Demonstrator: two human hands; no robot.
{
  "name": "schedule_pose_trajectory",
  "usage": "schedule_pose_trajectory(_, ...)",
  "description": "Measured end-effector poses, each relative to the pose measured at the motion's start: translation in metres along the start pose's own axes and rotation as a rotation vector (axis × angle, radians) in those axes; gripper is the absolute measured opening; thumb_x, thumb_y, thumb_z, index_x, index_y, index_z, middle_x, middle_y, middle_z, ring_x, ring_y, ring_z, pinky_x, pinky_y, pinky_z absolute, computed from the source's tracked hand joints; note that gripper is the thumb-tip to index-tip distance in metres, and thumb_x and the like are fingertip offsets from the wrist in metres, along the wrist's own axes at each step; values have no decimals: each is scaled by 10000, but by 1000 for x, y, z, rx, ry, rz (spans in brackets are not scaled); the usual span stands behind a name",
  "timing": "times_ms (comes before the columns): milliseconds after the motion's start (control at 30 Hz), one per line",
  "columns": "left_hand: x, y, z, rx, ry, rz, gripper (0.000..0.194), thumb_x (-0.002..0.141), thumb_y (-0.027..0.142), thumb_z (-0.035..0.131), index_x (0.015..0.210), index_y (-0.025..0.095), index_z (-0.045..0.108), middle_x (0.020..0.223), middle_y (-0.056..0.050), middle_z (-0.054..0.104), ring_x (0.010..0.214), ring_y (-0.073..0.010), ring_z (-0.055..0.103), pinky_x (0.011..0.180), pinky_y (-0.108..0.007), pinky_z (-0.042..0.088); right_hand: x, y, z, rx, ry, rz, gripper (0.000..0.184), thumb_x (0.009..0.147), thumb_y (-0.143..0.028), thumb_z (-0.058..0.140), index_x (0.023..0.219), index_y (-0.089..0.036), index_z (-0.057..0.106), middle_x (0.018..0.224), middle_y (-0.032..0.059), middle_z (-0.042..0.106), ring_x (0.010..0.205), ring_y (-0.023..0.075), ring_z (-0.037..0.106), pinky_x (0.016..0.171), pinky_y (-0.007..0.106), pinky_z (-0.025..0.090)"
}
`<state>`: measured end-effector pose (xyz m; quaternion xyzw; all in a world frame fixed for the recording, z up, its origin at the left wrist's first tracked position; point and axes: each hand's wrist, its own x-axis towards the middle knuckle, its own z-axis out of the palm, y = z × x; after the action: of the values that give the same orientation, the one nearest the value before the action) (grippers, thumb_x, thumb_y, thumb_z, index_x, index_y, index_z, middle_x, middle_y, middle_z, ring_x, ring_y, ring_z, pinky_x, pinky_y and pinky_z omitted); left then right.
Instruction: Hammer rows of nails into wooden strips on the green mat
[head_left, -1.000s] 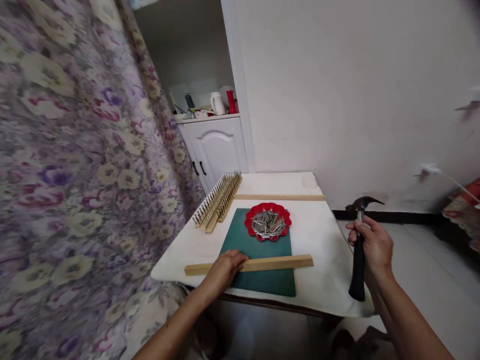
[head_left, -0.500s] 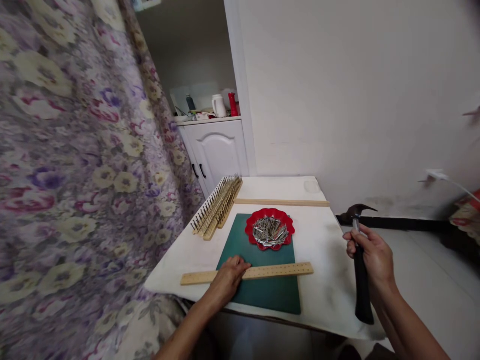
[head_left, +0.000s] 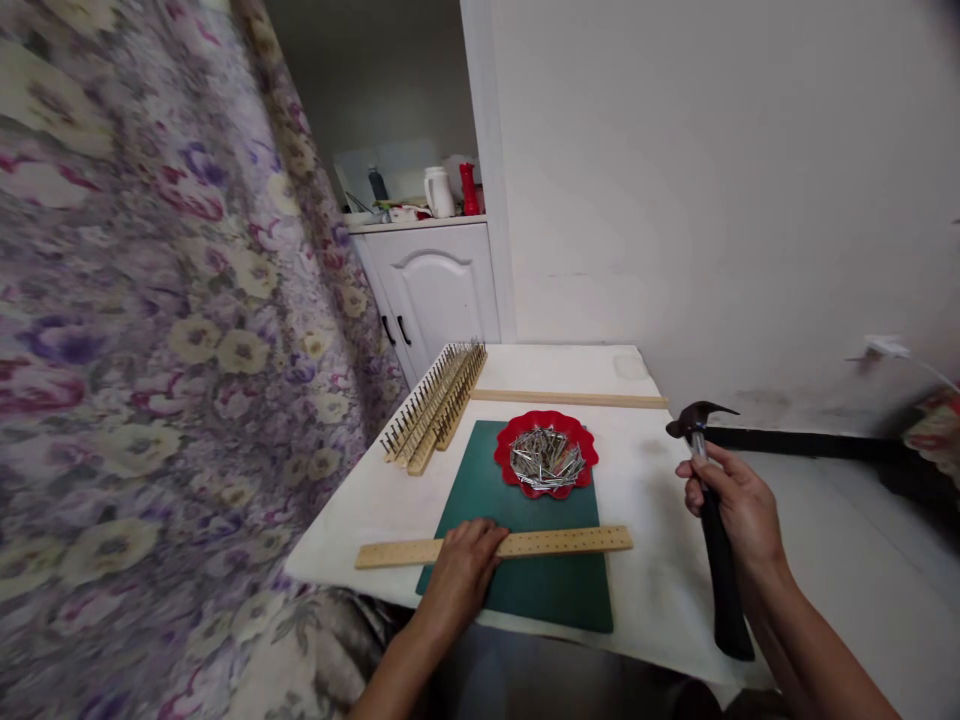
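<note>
My right hand [head_left: 739,510] grips a claw hammer [head_left: 724,580] high on its black handle, close under the head. The hammer is upright at the table's right edge, its claw pointing right. My left hand [head_left: 466,565] is closed over a flat wooden strip [head_left: 566,542] dotted with small holes, which lies across a green mat [head_left: 547,595]. Just beyond the strip, a red scalloped dish [head_left: 546,420] full of loose silver nails [head_left: 546,460] rests on the mat. My left fingertips are partly hidden behind the hand.
Several wooden strips studded with upright nails [head_left: 439,405] lie at the table's far left. A bare wooden strip [head_left: 570,399] crosses the white tabletop [head_left: 360,510] behind the dish. A floral curtain [head_left: 187,330] hangs at left, with a white cabinet [head_left: 439,290] behind.
My left hand has shifted slightly right along the strip, its fingers lying further over it. The hammer in my right hand has moved a little left. The camera view has shifted slightly.
</note>
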<state>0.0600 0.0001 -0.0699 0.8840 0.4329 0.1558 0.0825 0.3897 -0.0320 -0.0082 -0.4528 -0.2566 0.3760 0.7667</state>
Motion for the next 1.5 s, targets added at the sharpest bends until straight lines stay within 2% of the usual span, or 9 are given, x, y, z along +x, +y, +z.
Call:
schedule_pose_trajectory(233, -10, -10, 3, 28, 72, -49, 286, 891, 219, 429, 1129, 212, 587, 1077, -98, 597, 971, -229, 542, 843, -396, 426, 3, 4, 13, 7, -29, 30, 333, 648, -254, 759, 932, -148, 621, 600, 2, 649, 368, 70, 458, 327, 169, 351)
schedule_pose_trajectory(400, -15, -15, 2, 29, 79, -49, 300, 885, 228, 439, 1152, 214, 578, 1083, -106, 598, 984, -232, 546, 861, -414, 422, 5, 6, 18, 5, -51, 45, 327, 652, -274, 755, 927, -146, 632, 609, 4, 648, 371, 69, 456, 333, 175, 351)
schedule_pose_trajectory(633, -14, -17, 1, 28, 93, -52, 299, 886, 265, 451, 1148, 205, 583, 1073, -107, 606, 974, -237, 558, 853, -412, 438, 7, 6, 17, -11, -53, 39, 322, 657, -305, 748, 914, -149, 635, 608, -4, 634, 370, 72, 452, 331, 182, 336)
schedule_pose_trajectory(933, -14, -15, -3, 47, 93, -54, 291, 895, 289, 435, 1126, 205, 591, 1064, -109, 613, 969, -235, 565, 844, -408, 455, 6, 4, 18, -2, -60, 68, 306, 664, -263, 734, 927, -148, 629, 599, -7, 636, 363, 67, 447, 327, 173, 337)
schedule_pose_trajectory(1300, -15, -14, -7, 90, 114, -53, 291, 874, 293, 459, 1109, 212, 612, 1044, -113, 627, 931, -233, 586, 808, -386, 476, 6, 9, 17, 2, -113, 80, 328, 667, -284, 731, 943, -156, 606, 599, -13, 642, 357, 71, 451, 327, 181, 341)
schedule_pose_trajectory(1500, -17, -16, -3, 83, 122, -69, 289, 867, 272, 468, 1114, 208, 603, 1063, -107, 622, 962, -239, 576, 836, -413, 465, 5, 10, 19, 4, -120, 97, 326, 653, -286, 738, 921, -146, 617, 595, -10, 641, 350, 68, 444, 317, 177, 338)
